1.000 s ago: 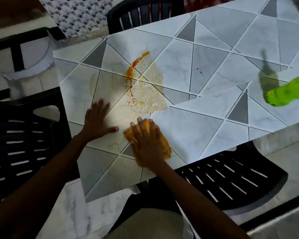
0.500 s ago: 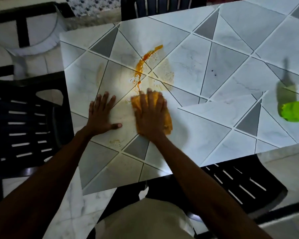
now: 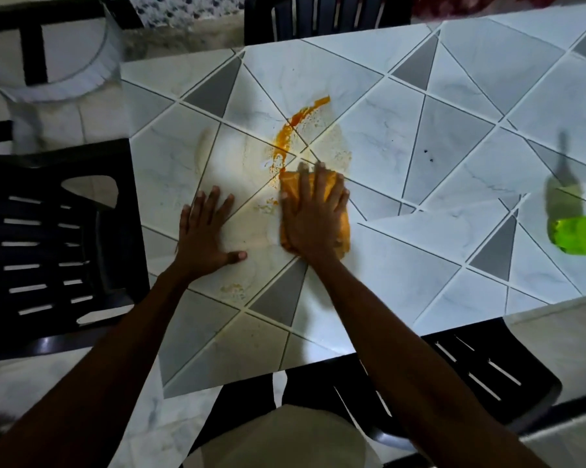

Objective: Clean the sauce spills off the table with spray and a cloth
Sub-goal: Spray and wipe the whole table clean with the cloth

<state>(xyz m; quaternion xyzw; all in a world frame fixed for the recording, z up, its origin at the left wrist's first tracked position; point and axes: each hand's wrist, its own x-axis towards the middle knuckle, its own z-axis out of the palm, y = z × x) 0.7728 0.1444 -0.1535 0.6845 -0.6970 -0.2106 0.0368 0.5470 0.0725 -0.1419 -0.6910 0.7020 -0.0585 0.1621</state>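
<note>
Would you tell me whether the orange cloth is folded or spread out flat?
Folded: the orange cloth forms a compact pad barely wider than the right hand pressing it.

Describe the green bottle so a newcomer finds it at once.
Start at the tiled table with grey triangles. Follow it to the picture's right edge, where the green bottle sits. It is the only bright green thing; the cloth and sauce are orange.
</note>
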